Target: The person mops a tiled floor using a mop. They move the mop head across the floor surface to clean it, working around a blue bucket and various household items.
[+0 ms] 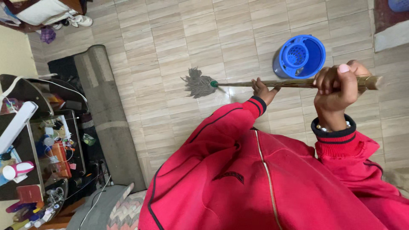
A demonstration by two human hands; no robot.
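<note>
A mop with a grey string head [198, 83] and a wooden handle [294, 83] lies across the tiled floor [170, 55], its head resting on the tiles. My left hand [263, 90] grips the handle partway down. My right hand [338, 85] is closed around the handle near its top end, with the thumb up. Both arms are in the red sleeves of a zipped jacket [264, 179] that fills the lower frame.
A blue bucket with a wringer basket [300, 56] stands on the tiles just beyond the handle. A rolled grey rug [106, 115] lies at left beside a cluttered glass table [51, 145]. Shoes [79, 20] sit at top left. A patterned mat [125, 211] is at the bottom.
</note>
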